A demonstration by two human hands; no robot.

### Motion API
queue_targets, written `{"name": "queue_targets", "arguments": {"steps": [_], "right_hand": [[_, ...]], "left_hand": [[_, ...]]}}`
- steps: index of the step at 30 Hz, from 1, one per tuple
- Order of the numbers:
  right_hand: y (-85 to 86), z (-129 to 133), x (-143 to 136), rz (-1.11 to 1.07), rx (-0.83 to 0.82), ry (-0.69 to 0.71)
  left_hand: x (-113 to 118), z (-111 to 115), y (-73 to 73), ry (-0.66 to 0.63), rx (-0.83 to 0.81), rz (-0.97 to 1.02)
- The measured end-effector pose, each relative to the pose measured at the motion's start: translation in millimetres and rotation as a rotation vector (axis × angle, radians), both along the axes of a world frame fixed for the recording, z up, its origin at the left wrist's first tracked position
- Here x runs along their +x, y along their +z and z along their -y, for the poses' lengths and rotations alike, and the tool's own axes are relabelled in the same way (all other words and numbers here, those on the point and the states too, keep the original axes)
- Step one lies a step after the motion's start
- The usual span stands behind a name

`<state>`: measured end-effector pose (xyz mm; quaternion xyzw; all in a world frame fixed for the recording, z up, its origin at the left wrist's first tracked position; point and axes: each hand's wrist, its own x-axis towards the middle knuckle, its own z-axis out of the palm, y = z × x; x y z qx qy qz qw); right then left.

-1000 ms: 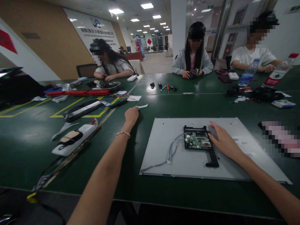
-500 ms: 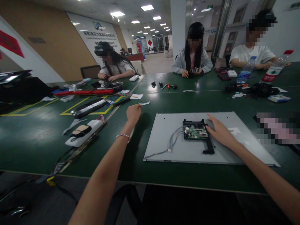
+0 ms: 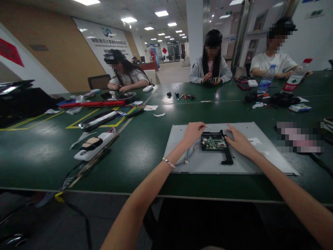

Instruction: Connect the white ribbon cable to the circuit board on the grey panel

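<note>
A pale metal panel (image 3: 244, 163) lies flat on the green table. On it rests a black bracket (image 3: 228, 158) around a green circuit board (image 3: 213, 142), with grey cables (image 3: 189, 154) leading off to the left. My left hand (image 3: 194, 133) is above the panel at the bracket's upper left corner, its fingertips pinched on something too small to make out. My right hand (image 3: 238, 140) has its fingers spread, thumb against the bracket's right side.
Small tools (image 3: 185, 98) and a paper strip (image 3: 159, 114) lie beyond the panel. A white device (image 3: 95, 146) and cables are to the left. Bottles (image 3: 266, 81) stand at the back right. Three people sit across the table (image 3: 135, 149).
My left hand has moved right, from beside the paper strip to over the panel at the bracket. My right hand stays by the bracket. The view has shifted slightly.
</note>
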<state>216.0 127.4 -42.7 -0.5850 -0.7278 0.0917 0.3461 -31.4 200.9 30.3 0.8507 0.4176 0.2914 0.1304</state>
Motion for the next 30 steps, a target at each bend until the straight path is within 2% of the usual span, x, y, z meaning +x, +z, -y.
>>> {"name": "queue_targets", "arguments": {"steps": [6,11,21,30], "right_hand": [[0.8,0.4,-2.4,0.015,-0.001,-0.001],[-0.6,0.0,-2.1,0.035,0.000,0.001],[-1.8,-0.1,-1.8,0.066,0.017,-0.007],[-0.9,1.2,-3.1,0.068,0.009,-0.002]], "left_hand": [[4.8,-2.6,-14.8,-0.006,0.028,-0.035],[0.7,-6.6,-24.8,-0.139,0.016,-0.100],[0.1,-6.2,-26.6,-0.101,0.049,-0.142],[1.4,-7.4,-32.8,-0.118,0.110,-0.204]]}}
